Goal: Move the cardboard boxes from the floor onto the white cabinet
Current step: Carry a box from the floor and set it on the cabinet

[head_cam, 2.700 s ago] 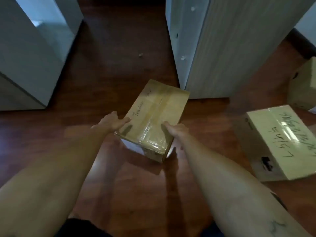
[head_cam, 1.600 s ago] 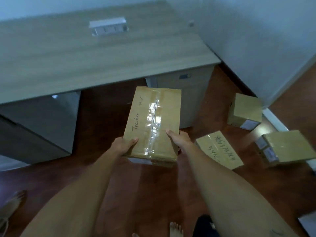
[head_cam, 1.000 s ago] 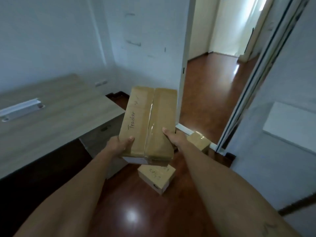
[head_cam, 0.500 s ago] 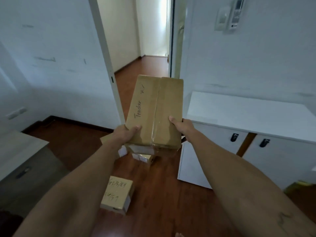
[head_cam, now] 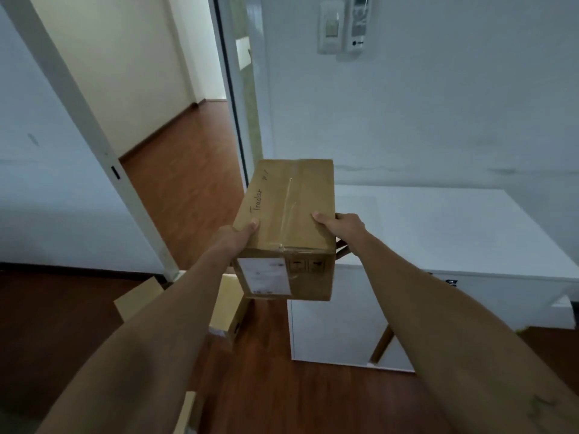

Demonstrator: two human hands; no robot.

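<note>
I hold a taped cardboard box [head_cam: 288, 211] with handwriting on its top and a white label on its near end. My left hand [head_cam: 239, 238] grips its left side and my right hand [head_cam: 343, 225] grips its right side. The box hangs in the air at the left front corner of the white cabinet [head_cam: 438, 227], about level with the cabinet's bare white top. Below my left arm, more cardboard boxes lie on the floor: one [head_cam: 227, 308] under the held box, one [head_cam: 138, 302] further left, one [head_cam: 188, 411] at the bottom edge.
An open doorway [head_cam: 175, 158] with a white frame leads to a hallway on the left. A white wall stands behind the cabinet, with a switch plate and a remote holder [head_cam: 343, 25] high up. The floor [head_cam: 282, 386] is dark red wood.
I lifted the box off the floor, turned right from the desk toward the white cabinet, and brought the box closer to the cabinet's left corner. Both hands kept their grip.
</note>
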